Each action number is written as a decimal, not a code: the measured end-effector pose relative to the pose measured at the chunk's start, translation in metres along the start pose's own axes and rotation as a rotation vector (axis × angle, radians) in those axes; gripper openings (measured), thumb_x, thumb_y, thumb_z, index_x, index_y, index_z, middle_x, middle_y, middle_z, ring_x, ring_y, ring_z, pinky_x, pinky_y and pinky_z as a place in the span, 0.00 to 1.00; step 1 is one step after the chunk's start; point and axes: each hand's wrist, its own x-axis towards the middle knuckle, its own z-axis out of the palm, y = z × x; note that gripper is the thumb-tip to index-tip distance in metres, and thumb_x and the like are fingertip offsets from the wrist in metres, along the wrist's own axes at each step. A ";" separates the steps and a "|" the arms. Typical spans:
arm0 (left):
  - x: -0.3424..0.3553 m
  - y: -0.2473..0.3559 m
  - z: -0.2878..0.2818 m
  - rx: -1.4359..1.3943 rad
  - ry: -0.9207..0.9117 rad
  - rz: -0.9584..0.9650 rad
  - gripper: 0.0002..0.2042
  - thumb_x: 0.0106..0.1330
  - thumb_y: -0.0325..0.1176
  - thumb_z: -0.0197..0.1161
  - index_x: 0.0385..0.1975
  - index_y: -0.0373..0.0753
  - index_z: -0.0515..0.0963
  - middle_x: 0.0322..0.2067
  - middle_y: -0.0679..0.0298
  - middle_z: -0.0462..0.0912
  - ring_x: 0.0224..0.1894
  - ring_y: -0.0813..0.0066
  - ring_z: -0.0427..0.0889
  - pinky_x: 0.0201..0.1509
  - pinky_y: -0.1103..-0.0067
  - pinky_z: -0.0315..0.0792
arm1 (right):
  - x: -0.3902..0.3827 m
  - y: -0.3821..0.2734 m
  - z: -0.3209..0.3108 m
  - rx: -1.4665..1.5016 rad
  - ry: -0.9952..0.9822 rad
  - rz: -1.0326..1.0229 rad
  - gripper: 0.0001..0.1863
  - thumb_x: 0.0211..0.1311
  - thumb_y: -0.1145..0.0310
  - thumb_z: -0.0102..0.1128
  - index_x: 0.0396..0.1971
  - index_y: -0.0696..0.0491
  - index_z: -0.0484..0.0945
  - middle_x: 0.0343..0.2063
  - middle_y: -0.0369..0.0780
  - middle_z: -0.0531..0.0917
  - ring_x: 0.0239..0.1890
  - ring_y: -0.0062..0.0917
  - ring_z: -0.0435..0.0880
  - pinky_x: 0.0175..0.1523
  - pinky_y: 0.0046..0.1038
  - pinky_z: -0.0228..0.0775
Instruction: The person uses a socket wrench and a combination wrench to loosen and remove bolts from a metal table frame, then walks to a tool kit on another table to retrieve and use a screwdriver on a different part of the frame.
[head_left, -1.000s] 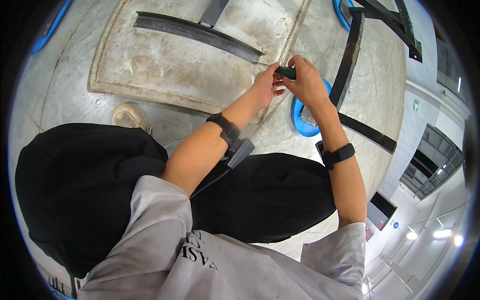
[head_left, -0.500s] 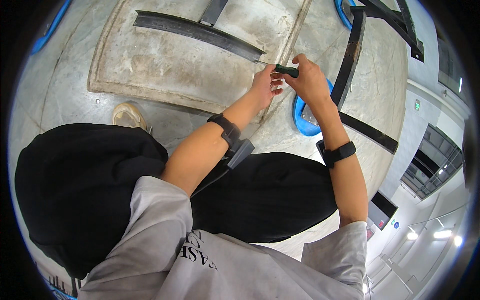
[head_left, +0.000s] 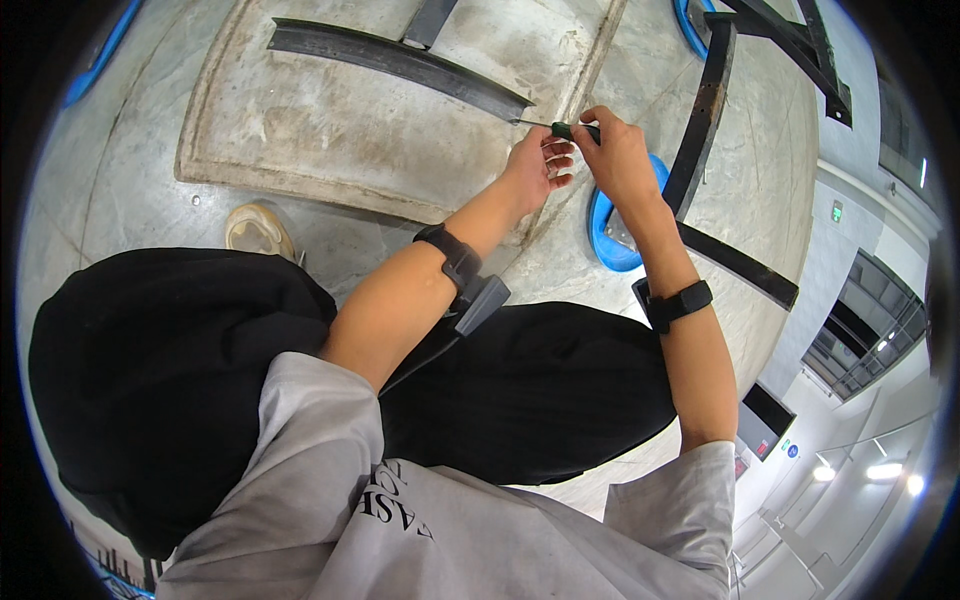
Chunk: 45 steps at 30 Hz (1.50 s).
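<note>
A screwdriver (head_left: 562,130) with a dark green and black handle is gripped by my right hand (head_left: 617,155), fingers closed around the handle's end. Its thin shaft points left, and the tip meets the right end of a long black metal bar (head_left: 400,68). Just below the shaft is my left hand (head_left: 537,170), its visible fingers loosely curled and apart. The thumb and index finger lie close to the shaft; whether they touch it cannot be made out. What the tip bears on is too small to see.
The bar lies on a worn grey slab (head_left: 330,150) with a raised edge; another bar (head_left: 432,22) joins it from behind. To the right stand a black metal frame (head_left: 703,115) and a blue-rimmed base (head_left: 612,235). My shoe (head_left: 258,230) is at the slab's near edge.
My right hand has shifted its grip on the screwdriver handle, covering more of its end. My left hand has barely moved, and the tip stays at the bar's end.
</note>
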 end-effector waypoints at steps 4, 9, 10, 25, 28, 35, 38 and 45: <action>-0.001 0.001 0.005 0.029 0.013 0.041 0.11 0.70 0.45 0.51 0.34 0.45 0.74 0.32 0.68 0.79 0.36 0.74 0.75 0.39 0.69 0.72 | -0.001 0.001 0.000 -0.015 0.055 -0.152 0.14 0.57 0.70 0.64 0.40 0.61 0.78 0.29 0.55 0.84 0.36 0.51 0.84 0.43 0.45 0.76; -0.003 0.009 0.010 -0.065 -0.066 0.018 0.09 0.71 0.43 0.50 0.35 0.48 0.75 0.33 0.71 0.78 0.40 0.76 0.75 0.46 0.72 0.71 | 0.000 -0.004 0.002 0.053 0.057 -0.086 0.14 0.59 0.67 0.63 0.40 0.62 0.77 0.28 0.56 0.83 0.34 0.52 0.84 0.41 0.45 0.76; -0.003 0.011 0.011 -0.087 -0.058 -0.002 0.10 0.71 0.43 0.50 0.35 0.48 0.75 0.33 0.71 0.79 0.41 0.76 0.75 0.46 0.72 0.71 | 0.001 -0.005 0.002 0.084 0.031 -0.011 0.15 0.59 0.66 0.63 0.39 0.62 0.77 0.27 0.56 0.83 0.33 0.52 0.84 0.40 0.45 0.76; 0.004 0.001 -0.025 0.028 0.326 0.166 0.14 0.74 0.35 0.44 0.57 0.41 0.65 0.49 0.56 0.75 0.50 0.61 0.76 0.47 0.61 0.77 | -0.001 -0.008 -0.004 -0.004 -0.005 -0.076 0.16 0.47 0.73 0.66 0.38 0.61 0.75 0.31 0.54 0.83 0.35 0.49 0.83 0.41 0.42 0.76; 0.006 0.000 -0.033 0.166 0.278 0.271 0.19 0.73 0.29 0.44 0.62 0.41 0.60 0.53 0.56 0.73 0.50 0.60 0.76 0.46 0.62 0.78 | -0.004 -0.008 -0.007 0.033 0.008 -0.069 0.16 0.48 0.73 0.65 0.37 0.61 0.75 0.31 0.53 0.83 0.34 0.48 0.83 0.40 0.41 0.75; 0.021 0.005 -0.047 0.571 0.291 0.396 0.20 0.69 0.29 0.53 0.61 0.41 0.67 0.48 0.60 0.78 0.46 0.65 0.79 0.45 0.67 0.79 | -0.009 -0.004 -0.013 0.080 0.052 -0.041 0.16 0.48 0.72 0.66 0.37 0.61 0.75 0.30 0.52 0.83 0.32 0.47 0.83 0.39 0.41 0.75; 0.022 0.013 -0.044 1.242 0.458 0.663 0.17 0.64 0.32 0.61 0.53 0.43 0.76 0.40 0.61 0.83 0.40 0.63 0.82 0.45 0.68 0.78 | -0.013 0.000 -0.016 0.087 0.071 -0.027 0.16 0.47 0.72 0.67 0.36 0.61 0.75 0.28 0.53 0.83 0.32 0.47 0.83 0.39 0.41 0.75; 0.017 0.050 -0.031 1.960 0.489 0.804 0.13 0.59 0.35 0.67 0.45 0.48 0.83 0.40 0.57 0.85 0.41 0.55 0.84 0.43 0.64 0.77 | -0.030 0.014 -0.010 0.080 0.027 -0.003 0.16 0.48 0.71 0.67 0.36 0.62 0.76 0.27 0.55 0.83 0.33 0.50 0.83 0.41 0.41 0.76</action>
